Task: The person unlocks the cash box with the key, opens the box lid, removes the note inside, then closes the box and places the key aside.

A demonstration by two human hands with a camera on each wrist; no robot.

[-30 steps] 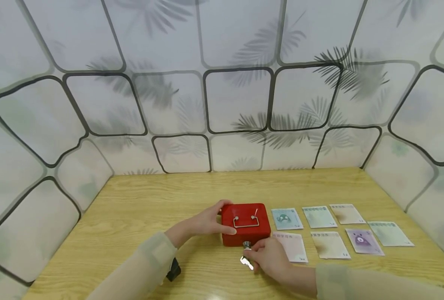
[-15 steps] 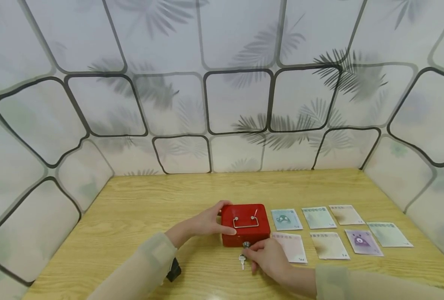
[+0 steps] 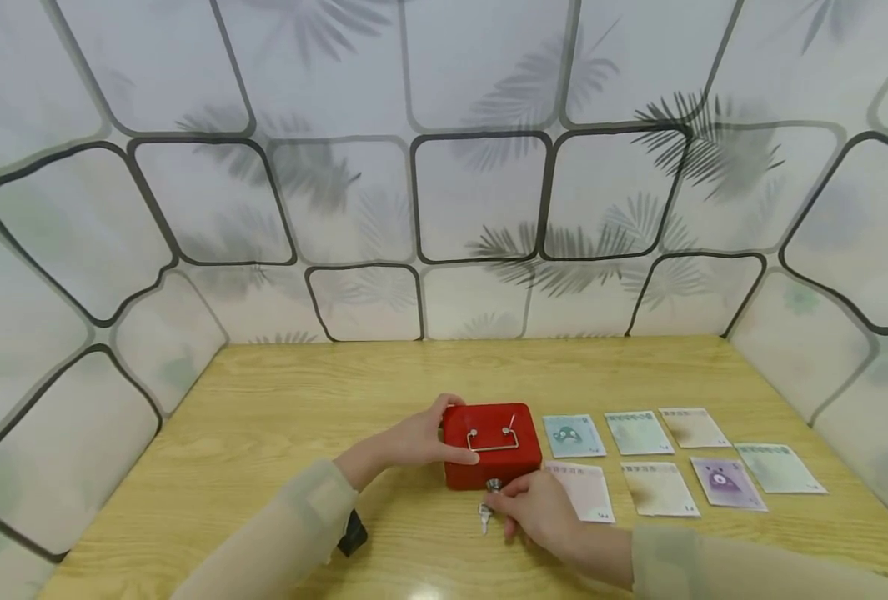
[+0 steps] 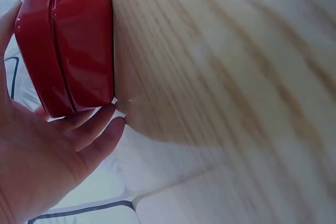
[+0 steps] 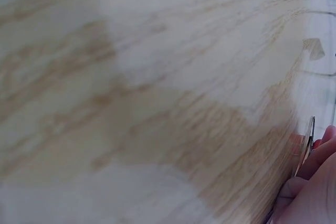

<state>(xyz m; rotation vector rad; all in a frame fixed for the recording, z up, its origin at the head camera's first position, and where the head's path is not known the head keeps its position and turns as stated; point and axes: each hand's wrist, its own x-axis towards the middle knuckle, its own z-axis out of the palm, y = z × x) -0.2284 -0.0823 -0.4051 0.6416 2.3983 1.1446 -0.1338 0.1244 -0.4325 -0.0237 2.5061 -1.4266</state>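
Observation:
A red cash box [image 3: 492, 425] with a wire handle on its lid stands closed on the table. My left hand [image 3: 412, 437] holds its left side, thumb over the lid's front edge; in the left wrist view, the fingers of that hand [image 4: 42, 161] reach along the box's end [image 4: 84, 51]. At the front is a silver lock [image 3: 494, 484]. Just below it my right hand [image 3: 544, 510] pinches a key, largely hidden by the fingers. From it hangs another small silver key [image 3: 484, 520]. The right wrist view catches only part of the right hand [image 5: 315, 187] at its edge.
Several play banknotes lie to the right of the box, among them a purple note [image 3: 729, 483] and a blue note [image 3: 574, 436]. A small black object [image 3: 352, 535] sits beside the left sleeve. Patterned fabric [image 3: 481, 200] walls the wooden table [image 3: 301, 392] behind and at both sides.
The hanging key has swung from slanting right to pointing straight down, while my right fingers turned slightly at the lock. My left hand and the box keep their places.

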